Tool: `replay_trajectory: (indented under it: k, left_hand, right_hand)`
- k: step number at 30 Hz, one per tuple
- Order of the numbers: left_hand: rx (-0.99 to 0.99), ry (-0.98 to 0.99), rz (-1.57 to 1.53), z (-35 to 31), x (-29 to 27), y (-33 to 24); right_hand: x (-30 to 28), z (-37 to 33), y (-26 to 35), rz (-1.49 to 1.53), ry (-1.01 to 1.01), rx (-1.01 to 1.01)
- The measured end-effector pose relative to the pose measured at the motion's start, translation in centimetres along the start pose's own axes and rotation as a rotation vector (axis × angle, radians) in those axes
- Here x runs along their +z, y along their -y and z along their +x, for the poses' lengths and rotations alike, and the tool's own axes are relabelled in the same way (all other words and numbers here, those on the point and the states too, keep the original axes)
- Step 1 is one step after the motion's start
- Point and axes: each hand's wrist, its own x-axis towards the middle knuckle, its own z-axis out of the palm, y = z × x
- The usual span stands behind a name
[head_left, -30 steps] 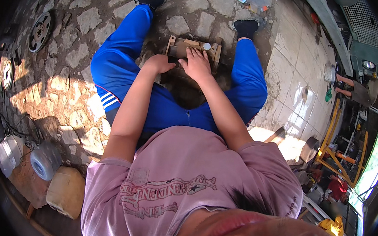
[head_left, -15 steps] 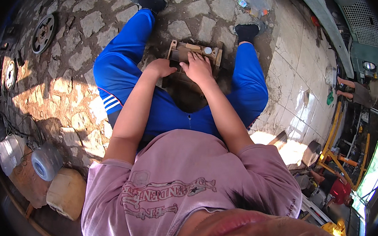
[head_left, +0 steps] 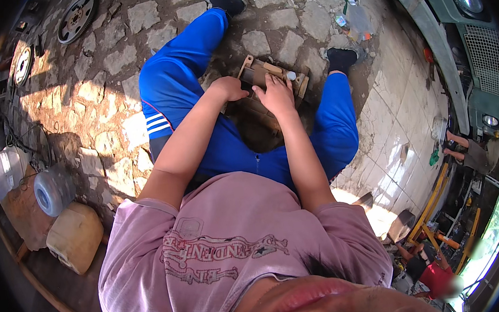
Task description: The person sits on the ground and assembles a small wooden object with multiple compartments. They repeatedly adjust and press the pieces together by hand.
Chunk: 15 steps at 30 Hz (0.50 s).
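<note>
Between my spread legs a brown, box-like block [head_left: 255,73] sits on the ground, with raised edges and holed corners. A small white round piece [head_left: 291,76] shows on its far right part. My right hand [head_left: 278,97] lies on the block, fingers stretched out toward its far edge and thumb apart. At the block's left side is my left hand [head_left: 230,89], its fingers curled in and turned down. Whatever those fingers hold, if anything, is hidden. The near part of the block lies in dark shadow.
Stone paving surrounds my feet; pale tiles [head_left: 390,115] lie to the right, beside a green vehicle [head_left: 487,49]. Two wheel-like discs [head_left: 76,18] lie far left. Plastic jugs [head_left: 75,238] stand at left. Other people, one with a red top [head_left: 438,279], are at the right.
The whole view has shifted, so the block, hands and legs sit farther right and slightly lower. Both hands remain at the block, the right one still flat on it.
</note>
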Motion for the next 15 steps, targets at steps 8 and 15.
replay_trajectory:
  k: [8,15]
  left_hand:
    - [-0.007,-0.04,0.008,-0.1,0.1,-0.4]
    - [-0.009,-0.074,0.0,0.4,0.6,0.4]
  right_hand:
    - [0.0,-0.1,-0.3,-0.019,-0.006,-0.024]
    - [-1.6,0.0,0.3,0.035,0.113,0.023]
